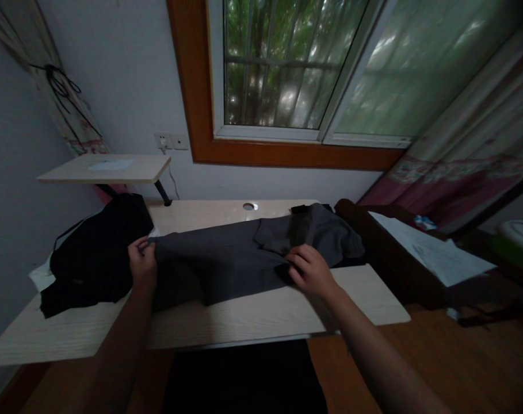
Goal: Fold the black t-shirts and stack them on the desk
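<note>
The grey garment (226, 259) is lying across the pale desk (252, 325), running from your left hand (142, 259) to beyond your right hand (310, 270). Your left is pinching its end, nearly closed; your right is pinching an edge of it, fingers curled inward. A black fabric bundle (97, 259) is resting just left of them, and a paper sheet (429, 247) is lying well to their right

Patterned curtains (464, 126), a wood-framed window (282, 75) and a desk (252, 323) suggest a room at home.
</note>
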A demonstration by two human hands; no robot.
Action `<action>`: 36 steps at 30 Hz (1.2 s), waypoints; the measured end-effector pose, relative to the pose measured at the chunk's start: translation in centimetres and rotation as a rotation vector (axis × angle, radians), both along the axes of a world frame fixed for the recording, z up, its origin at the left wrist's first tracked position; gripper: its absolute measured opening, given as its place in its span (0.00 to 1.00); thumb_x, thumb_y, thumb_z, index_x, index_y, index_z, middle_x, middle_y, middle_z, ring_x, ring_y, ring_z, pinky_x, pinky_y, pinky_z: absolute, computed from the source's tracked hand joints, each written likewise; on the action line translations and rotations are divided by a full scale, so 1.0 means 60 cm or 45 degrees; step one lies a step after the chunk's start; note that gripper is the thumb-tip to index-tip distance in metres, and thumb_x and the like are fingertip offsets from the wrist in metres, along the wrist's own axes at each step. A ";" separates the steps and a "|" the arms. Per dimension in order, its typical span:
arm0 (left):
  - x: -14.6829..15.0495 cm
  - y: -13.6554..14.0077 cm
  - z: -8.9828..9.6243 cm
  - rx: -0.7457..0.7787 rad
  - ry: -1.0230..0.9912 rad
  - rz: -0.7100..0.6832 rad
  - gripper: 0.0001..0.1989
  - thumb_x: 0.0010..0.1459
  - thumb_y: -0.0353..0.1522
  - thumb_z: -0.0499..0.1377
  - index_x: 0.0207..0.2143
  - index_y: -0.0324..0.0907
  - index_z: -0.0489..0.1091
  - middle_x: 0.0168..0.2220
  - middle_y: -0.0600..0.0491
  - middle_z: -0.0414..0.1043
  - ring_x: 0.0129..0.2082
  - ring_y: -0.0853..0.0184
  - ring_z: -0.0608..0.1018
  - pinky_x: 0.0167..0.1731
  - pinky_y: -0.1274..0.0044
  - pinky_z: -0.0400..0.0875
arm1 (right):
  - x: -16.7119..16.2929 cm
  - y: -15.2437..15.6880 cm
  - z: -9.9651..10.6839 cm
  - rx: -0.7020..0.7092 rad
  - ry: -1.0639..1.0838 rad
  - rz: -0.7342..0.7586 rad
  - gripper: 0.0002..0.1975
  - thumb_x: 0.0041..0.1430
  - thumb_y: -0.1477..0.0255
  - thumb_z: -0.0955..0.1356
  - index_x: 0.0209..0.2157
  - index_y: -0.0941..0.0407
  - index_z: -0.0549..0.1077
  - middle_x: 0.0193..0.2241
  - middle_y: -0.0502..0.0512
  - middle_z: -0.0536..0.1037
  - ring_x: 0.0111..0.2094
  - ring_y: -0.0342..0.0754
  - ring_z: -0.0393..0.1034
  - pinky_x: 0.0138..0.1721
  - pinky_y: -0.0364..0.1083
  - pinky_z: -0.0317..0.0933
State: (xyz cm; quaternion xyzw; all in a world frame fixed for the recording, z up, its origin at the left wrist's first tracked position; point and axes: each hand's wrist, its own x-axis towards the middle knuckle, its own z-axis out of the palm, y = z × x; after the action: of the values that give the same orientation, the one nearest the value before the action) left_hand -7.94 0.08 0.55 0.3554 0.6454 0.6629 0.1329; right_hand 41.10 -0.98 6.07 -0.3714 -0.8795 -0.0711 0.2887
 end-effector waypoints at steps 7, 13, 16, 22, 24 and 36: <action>0.015 -0.015 0.021 0.019 0.483 0.067 0.13 0.53 0.33 0.59 0.42 0.42 0.75 0.43 0.47 0.67 0.47 0.57 0.72 0.55 0.62 0.66 | 0.026 -0.007 -0.041 0.036 0.077 -0.208 0.10 0.66 0.71 0.67 0.48 0.52 0.75 0.42 0.60 0.77 0.43 0.55 0.70 0.42 0.53 0.66; 0.037 -0.017 0.034 0.107 0.830 -0.167 0.11 0.56 0.33 0.60 0.40 0.47 0.78 0.47 0.47 0.74 0.57 0.52 0.70 0.65 0.55 0.53 | 0.023 -0.005 -0.060 0.161 0.097 -0.305 0.06 0.66 0.70 0.68 0.42 0.51 0.76 0.38 0.59 0.76 0.41 0.55 0.68 0.41 0.53 0.62; 0.057 -0.015 0.036 0.083 0.991 -0.453 0.14 0.57 0.33 0.59 0.45 0.50 0.78 0.50 0.48 0.76 0.62 0.53 0.68 0.67 0.54 0.49 | 0.020 -0.007 -0.061 0.176 0.033 -0.303 0.07 0.65 0.71 0.68 0.44 0.50 0.76 0.38 0.58 0.77 0.40 0.55 0.67 0.41 0.54 0.59; 0.084 -0.011 0.029 -0.113 1.053 -0.697 0.17 0.56 0.37 0.62 0.49 0.52 0.78 0.49 0.47 0.78 0.54 0.50 0.74 0.64 0.53 0.54 | 0.025 -0.017 -0.066 0.223 0.058 -0.266 0.12 0.64 0.73 0.69 0.47 0.46 0.77 0.36 0.55 0.78 0.40 0.54 0.69 0.44 0.55 0.60; 0.083 -0.011 0.025 -0.148 1.045 -0.672 0.16 0.56 0.39 0.63 0.48 0.52 0.79 0.45 0.46 0.78 0.49 0.50 0.75 0.61 0.53 0.58 | 0.028 -0.020 -0.067 0.244 0.103 -0.250 0.13 0.64 0.74 0.69 0.47 0.45 0.77 0.37 0.55 0.79 0.40 0.53 0.70 0.44 0.55 0.60; 0.063 -0.026 0.020 -0.093 1.080 -0.403 0.07 0.57 0.38 0.61 0.30 0.49 0.78 0.29 0.51 0.76 0.36 0.55 0.77 0.51 0.63 0.67 | 0.043 -0.015 -0.093 0.226 0.356 -0.259 0.08 0.64 0.73 0.68 0.39 0.47 0.79 0.36 0.53 0.80 0.38 0.52 0.73 0.40 0.52 0.67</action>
State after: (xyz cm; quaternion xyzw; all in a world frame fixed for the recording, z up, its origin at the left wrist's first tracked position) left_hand -4.15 -1.50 1.73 0.6850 0.6034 0.4071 -0.0312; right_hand 43.69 -1.87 0.52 -0.4379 -0.7790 -0.1249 0.4312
